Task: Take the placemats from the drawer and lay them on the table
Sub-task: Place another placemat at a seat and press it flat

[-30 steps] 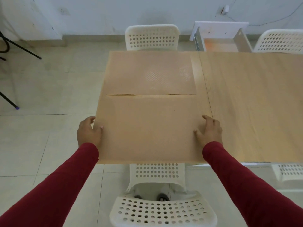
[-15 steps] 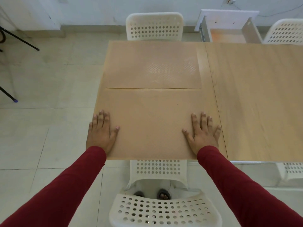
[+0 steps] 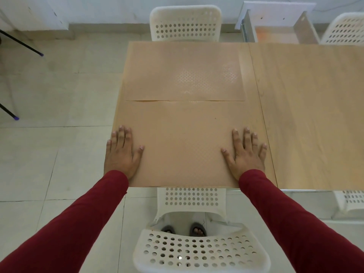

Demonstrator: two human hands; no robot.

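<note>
Two tan placemats lie flat on the left part of the wooden table (image 3: 307, 115). The near placemat (image 3: 181, 142) reaches the table's front edge; the far placemat (image 3: 183, 71) lies behind it, and their edges meet. My left hand (image 3: 122, 152) presses flat on the near mat's left edge, fingers straight. My right hand (image 3: 244, 152) presses flat on its right edge, fingers spread. The white open drawer (image 3: 275, 22) stands beyond the table's far edge, at the back right.
A white perforated chair (image 3: 197, 251) stands right in front of me, under the table's front edge. Another chair (image 3: 185, 22) faces it across the table. Two more chairs show at the right (image 3: 344, 28), (image 3: 350, 200). Black tripod legs (image 3: 21, 44) cross the tiled floor at left.
One second ago both hands gripped the near placemat's side edges with curled fingers. Now they lie flat on it with straight fingers, and the mat rests on the table.
</note>
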